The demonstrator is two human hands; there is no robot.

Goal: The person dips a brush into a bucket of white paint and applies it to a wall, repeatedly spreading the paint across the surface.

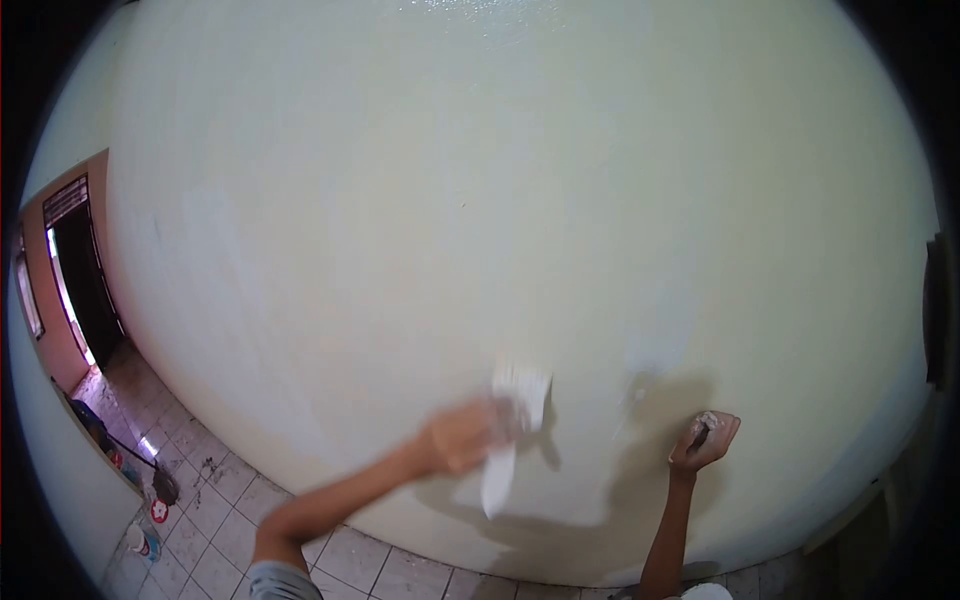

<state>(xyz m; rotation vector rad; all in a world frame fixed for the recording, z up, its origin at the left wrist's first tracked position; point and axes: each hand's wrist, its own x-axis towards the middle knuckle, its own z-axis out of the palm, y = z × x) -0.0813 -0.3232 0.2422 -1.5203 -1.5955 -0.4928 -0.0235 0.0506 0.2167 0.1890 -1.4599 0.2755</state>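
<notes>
My left hand (465,435) is closed around a paintbrush (522,385) at the lower middle of the wall, slightly smeared by motion. The pale bristles point up against the wall (450,230), and the white handle hangs down below the fingers. To the right, my right hand (712,445) is curled into a fist in front of the wall. A dark piece with a whitish, crusted end (706,422) shows at its thumb side; I cannot tell what it is. Shadows of both arms fall on the pale yellow wall, which has lighter whitish patches.
Grey floor tiles (215,520) run along the wall's foot. At left stand a dark doorway (82,280), a long-handled dark tool (164,486), a red-and-white round item (159,511) and a whitish container (146,543). A dark object (936,310) sits at the right edge.
</notes>
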